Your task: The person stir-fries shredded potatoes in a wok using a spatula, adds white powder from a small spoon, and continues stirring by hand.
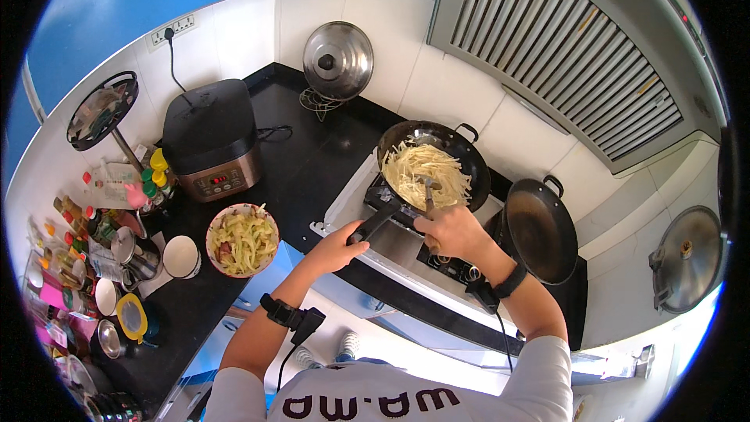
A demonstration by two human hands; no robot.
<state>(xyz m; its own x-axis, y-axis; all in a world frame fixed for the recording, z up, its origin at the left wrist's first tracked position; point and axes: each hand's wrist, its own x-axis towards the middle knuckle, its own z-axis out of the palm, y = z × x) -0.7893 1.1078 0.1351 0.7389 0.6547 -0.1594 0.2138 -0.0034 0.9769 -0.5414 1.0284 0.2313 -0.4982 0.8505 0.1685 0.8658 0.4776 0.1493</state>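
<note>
My left hand is closed around the black handle of a dark wok on the left burner of a gas stove. Pale shredded strips of food, perhaps potato, fill much of the wok. My right hand grips the handle of a spatula or turner. Its head rests among the strips, partly buried, so its exact shape is hidden.
A second wok stands on the right burner. To the left are a bowl of sliced greenish vegetable, a rice cooker, a paper cup and several seasoning bottles. A steel lid leans against the wall; a range hood hangs above.
</note>
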